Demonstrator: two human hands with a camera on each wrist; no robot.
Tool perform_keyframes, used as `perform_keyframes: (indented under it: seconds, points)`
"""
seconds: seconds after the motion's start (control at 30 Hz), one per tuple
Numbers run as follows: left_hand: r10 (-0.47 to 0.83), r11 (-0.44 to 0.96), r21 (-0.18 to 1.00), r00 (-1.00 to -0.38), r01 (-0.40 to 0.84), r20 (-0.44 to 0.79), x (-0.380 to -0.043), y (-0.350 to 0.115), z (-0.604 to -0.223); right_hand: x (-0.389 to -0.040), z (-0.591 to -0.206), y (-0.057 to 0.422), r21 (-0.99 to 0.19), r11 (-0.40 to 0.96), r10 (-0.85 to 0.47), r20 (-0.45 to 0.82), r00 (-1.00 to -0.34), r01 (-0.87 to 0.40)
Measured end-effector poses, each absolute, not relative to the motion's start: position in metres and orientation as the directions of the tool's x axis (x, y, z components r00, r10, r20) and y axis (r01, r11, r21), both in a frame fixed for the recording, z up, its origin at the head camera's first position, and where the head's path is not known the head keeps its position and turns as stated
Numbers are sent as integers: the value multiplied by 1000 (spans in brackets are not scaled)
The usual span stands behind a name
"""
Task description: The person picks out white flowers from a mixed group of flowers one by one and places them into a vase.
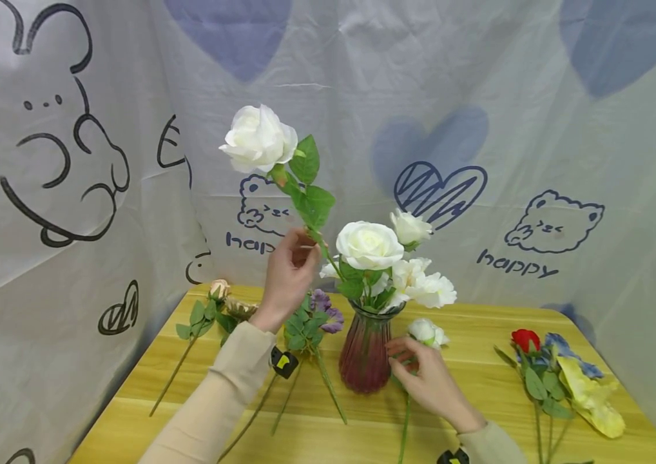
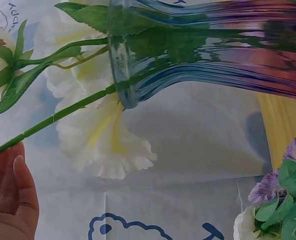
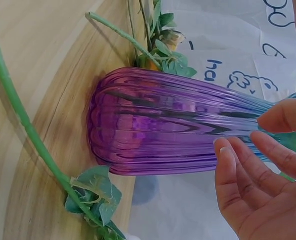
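Observation:
My left hand point(image 1: 294, 274) pinches the green stem point(image 2: 52, 119) of a tall white rose point(image 1: 261, 138), which leans to the left above the vase. The stem's lower end passes into the mouth of the ribbed glass vase point(image 1: 365, 354), whose glass runs from bluish at the neck to purple-red at the base. Several white flowers point(image 1: 370, 245) stand in it. Beside the vase, my right hand point(image 3: 268, 175) has its fingers loosely bent at the glass; whether they touch it I cannot tell. A white flower point(image 1: 428, 332) lies on the table behind that hand.
Left of the vase, purple flowers point(image 1: 328, 310) and a peach rose point(image 1: 220, 289) lie on the wooden table point(image 1: 467, 322). A red rose point(image 1: 526, 340), blue flowers and a yellow flower point(image 1: 589, 396) lie at the right. A printed curtain point(image 1: 339, 116) hangs behind.

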State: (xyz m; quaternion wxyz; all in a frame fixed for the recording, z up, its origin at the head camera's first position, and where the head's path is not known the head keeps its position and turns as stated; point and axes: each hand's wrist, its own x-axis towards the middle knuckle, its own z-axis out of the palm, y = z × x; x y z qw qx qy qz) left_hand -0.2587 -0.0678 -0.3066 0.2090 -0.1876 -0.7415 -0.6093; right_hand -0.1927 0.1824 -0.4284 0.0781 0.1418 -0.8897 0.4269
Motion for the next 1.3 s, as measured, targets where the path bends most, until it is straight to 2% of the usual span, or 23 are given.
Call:
perform_keyframes:
  seconds: [0.53, 1.07, 1.3]
  points:
    - [81, 237, 798, -829, 555, 553, -263, -57, -316, -192, -433, 180, -726, 603, -181, 280, -943, -331]
    - [150, 257, 812, -852, 524, 502, -263, -52, -320, -192, -432, 180, -717, 605, -210, 277, -937, -348]
    - [199, 308, 807, -864, 503, 462, -262, -51, -323, -193, -434, 181, -711, 598, -229, 291, -929, -370]
